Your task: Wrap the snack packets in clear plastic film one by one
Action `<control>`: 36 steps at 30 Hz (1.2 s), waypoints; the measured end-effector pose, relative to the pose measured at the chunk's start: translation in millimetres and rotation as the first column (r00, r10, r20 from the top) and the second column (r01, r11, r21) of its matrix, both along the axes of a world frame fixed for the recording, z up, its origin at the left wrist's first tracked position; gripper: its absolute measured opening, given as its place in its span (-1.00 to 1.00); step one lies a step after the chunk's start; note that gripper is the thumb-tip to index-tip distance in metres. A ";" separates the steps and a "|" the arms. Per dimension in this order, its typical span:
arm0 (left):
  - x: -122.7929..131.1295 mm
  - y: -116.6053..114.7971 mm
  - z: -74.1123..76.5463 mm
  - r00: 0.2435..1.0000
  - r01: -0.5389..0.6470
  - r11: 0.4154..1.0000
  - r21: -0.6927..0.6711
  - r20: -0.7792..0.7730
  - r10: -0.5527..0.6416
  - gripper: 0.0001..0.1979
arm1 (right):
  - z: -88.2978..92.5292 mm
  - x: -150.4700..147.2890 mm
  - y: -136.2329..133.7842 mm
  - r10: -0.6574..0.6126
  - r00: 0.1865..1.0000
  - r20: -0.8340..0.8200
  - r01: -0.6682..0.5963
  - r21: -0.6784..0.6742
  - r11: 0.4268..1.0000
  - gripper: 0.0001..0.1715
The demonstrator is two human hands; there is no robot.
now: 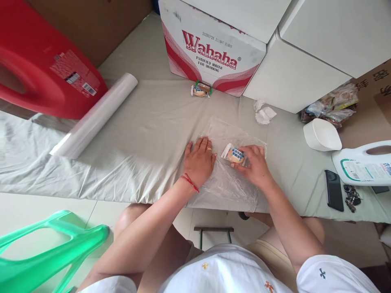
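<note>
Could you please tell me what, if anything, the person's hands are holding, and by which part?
The right hand holds the wrapped biscuit by its right side; the left hand rests flat on the clear film, gripping nothing.

Red, white, blue.
Bright red on the jug [45, 57], wavy red and white on the water box [189, 65], blue letters on the snack packet [235, 156], red on the wristband [190, 182].
</note>
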State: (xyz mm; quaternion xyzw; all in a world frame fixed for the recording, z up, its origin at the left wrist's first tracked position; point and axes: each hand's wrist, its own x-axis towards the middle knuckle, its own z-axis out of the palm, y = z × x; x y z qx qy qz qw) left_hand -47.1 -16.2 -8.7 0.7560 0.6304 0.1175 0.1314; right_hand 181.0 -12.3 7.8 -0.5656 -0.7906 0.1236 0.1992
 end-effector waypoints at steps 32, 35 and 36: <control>-2.5 -6.3 0.5 0.999 -0.014 1.000 0.013 0.032 0.014 -0.42 | 15.9 16.2 -19.1 0.082 0.995 -0.054 -0.086 -0.066 0.994 -0.47; -9.9 -3.7 -0.3 0.997 -0.012 0.998 0.059 0.075 0.007 -0.43 | 16.9 33.4 -68.9 0.111 0.990 -0.088 -0.113 -0.022 0.993 -0.63; -13.6 -2.5 -0.7 0.996 0.001 0.996 0.089 0.094 -0.010 -0.44 | 13.2 38.7 -86.0 0.135 0.987 -0.083 -0.138 -0.026 0.990 -0.60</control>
